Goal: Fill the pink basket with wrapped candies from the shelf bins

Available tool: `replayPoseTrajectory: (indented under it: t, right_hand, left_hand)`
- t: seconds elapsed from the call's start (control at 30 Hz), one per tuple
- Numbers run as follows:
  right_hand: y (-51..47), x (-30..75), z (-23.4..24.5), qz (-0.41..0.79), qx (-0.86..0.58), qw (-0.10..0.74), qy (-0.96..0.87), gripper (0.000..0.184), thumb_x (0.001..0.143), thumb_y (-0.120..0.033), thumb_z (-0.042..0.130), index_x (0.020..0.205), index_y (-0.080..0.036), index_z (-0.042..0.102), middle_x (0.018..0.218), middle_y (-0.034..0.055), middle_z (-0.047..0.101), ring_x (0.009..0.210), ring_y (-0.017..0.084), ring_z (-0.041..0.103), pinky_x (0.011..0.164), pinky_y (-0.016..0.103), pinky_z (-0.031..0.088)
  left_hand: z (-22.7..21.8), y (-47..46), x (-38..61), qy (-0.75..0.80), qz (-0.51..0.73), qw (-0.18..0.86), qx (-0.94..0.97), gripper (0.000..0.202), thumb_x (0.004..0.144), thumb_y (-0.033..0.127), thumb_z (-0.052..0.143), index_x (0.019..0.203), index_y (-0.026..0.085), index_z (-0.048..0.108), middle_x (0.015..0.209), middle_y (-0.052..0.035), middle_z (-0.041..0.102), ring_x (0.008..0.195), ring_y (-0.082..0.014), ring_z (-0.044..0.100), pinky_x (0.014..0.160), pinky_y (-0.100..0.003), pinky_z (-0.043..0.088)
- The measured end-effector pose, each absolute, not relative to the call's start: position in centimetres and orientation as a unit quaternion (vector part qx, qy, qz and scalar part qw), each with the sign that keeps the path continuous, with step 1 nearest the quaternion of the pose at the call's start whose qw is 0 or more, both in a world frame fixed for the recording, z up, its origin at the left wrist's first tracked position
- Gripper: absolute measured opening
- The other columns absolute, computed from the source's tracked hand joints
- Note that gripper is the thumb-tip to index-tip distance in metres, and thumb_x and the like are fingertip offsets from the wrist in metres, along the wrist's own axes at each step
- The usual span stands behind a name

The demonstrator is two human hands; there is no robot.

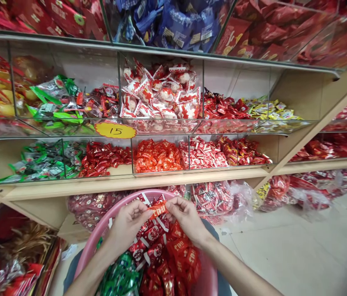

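Between my two hands is one small orange-red wrapped candy with gold lettering. My left hand pinches its left end, and my right hand pinches its right end. Both hands are over a pink plastic basket. Inside it lie dark red and white wrapped candies, green wrapped candies, and orange-red candies like the held one. Shiny red wrapped candies are at the near side.
Clear shelf bins hold orange-red candies, red-and-white packets and green ones. A yellow price tag reads 15. Bagged candies sit on the tiled floor under the wooden shelf edge.
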State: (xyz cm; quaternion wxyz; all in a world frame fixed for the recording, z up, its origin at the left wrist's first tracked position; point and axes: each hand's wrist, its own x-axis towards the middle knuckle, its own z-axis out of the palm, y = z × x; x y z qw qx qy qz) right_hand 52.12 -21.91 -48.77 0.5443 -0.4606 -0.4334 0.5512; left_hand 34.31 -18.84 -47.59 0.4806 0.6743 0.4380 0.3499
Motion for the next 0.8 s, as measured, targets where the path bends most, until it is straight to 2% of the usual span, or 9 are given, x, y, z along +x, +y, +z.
replayPoseTrajectory:
  t: [0.17,0.37,0.57,0.63,0.7,0.8]
  right_hand:
    - [-22.7,52.9,-48.8,0.569,-0.443,0.532,-0.444,0.031,0.074,-0.047,0.062,0.073,-0.016,0.057,0.057,-0.0032,0.054,0.053,0.008,0.047,0.055,0.022,0.037]
    - [-23.0,54.7,-48.5,0.588,-0.432,0.488,-0.479,0.027,0.074,-0.041,0.064,0.079,-0.015,0.058,0.062,-0.0021,0.058,0.057,0.008,0.052,0.058,0.021,0.040]
    - [-23.0,55.8,-49.3,0.574,-0.460,0.469,-0.488,0.029,0.072,-0.041,0.066,0.084,-0.016,0.059,0.063,-0.0022,0.058,0.057,0.009,0.052,0.058,0.023,0.041]
    - [-22.9,56.5,-49.6,0.538,-0.485,0.444,-0.527,0.028,0.076,-0.043,0.061,0.082,-0.016,0.059,0.064,-0.0013,0.057,0.057,0.010,0.052,0.057,0.023,0.041]
    - [-22.8,57.2,-49.9,0.454,-0.518,0.393,-0.609,0.026,0.082,-0.041,0.053,0.079,-0.015,0.058,0.068,0.0006,0.057,0.062,0.012,0.052,0.059,0.025,0.040]
    - [-22.9,57.9,-50.0,0.280,-0.563,0.261,-0.733,0.025,0.089,-0.029,0.040,0.077,-0.016,0.057,0.077,0.0041,0.059,0.072,0.014,0.053,0.066,0.026,0.039]
  left_hand:
    - [-47.5,-19.2,34.2,0.416,0.328,0.492,0.691,0.021,0.081,0.034,0.053,0.070,0.016,0.052,0.062,0.0043,0.046,0.058,-0.0093,0.042,0.054,-0.019,0.035]
    - [-46.0,-19.3,34.8,0.376,0.290,0.503,0.723,0.020,0.082,0.034,0.052,0.072,0.017,0.051,0.065,0.0045,0.046,0.061,-0.0097,0.042,0.056,-0.019,0.035]
    - [-45.3,-19.0,35.6,0.350,0.240,0.465,0.777,0.025,0.084,0.037,0.048,0.070,0.017,0.053,0.065,0.0036,0.049,0.062,-0.0108,0.044,0.057,-0.020,0.034]
    - [-45.5,-18.2,35.1,0.356,0.205,0.445,0.796,0.029,0.085,0.038,0.043,0.071,0.017,0.056,0.066,0.0024,0.054,0.063,-0.0116,0.047,0.058,-0.020,0.036]
    - [-46.0,-16.7,34.1,0.394,0.188,0.392,0.810,0.035,0.086,0.041,0.039,0.068,0.017,0.057,0.064,0.0020,0.055,0.061,-0.0125,0.047,0.056,-0.021,0.035]
    - [-47.3,-13.9,32.4,0.462,0.217,0.283,0.812,0.036,0.084,0.043,0.039,0.067,0.018,0.058,0.062,0.0013,0.058,0.061,-0.0144,0.050,0.057,-0.022,0.036]
